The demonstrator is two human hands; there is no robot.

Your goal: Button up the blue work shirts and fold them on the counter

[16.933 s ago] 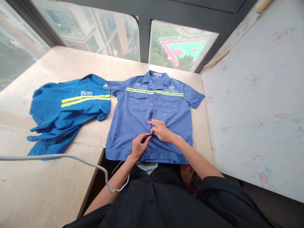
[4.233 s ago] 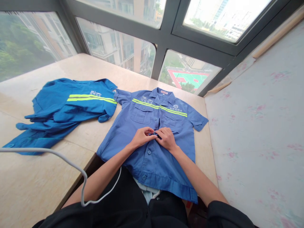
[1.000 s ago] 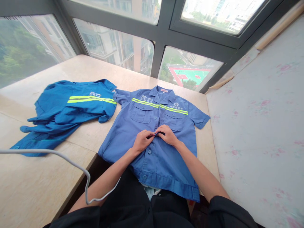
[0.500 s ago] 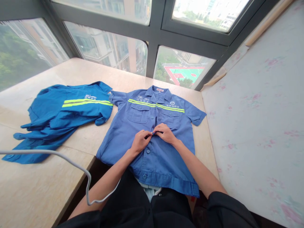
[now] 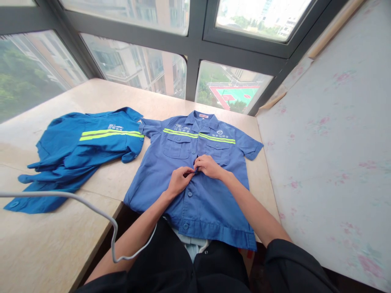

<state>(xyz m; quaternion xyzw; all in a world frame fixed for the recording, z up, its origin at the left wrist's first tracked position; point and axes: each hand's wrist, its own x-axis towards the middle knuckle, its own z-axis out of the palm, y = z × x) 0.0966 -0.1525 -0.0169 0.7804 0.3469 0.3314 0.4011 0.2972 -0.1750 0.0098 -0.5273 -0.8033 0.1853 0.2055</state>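
A blue short-sleeved work shirt (image 5: 159,179) with a yellow reflective stripe lies face up on the beige table (image 5: 104,179), its hem hanging over the front edge. My left hand (image 5: 179,181) and my right hand (image 5: 209,166) meet at the shirt's front placket, just below the chest pockets. Both pinch the fabric edges there, fingers closed on the cloth. Two buttons below my hands are fastened.
A second, brighter blue garment (image 5: 76,150) with a reflective stripe lies crumpled to the left. A white cable (image 5: 91,209) runs across the lower left. A floral-patterned wall (image 5: 330,142) borders the table on the right, windows (image 5: 137,65) at the back.
Since 16.9 s ago my hands have moved up the placket from near the hem to just below the pockets. Over the last second they stay at the same spot; only the view shifts.
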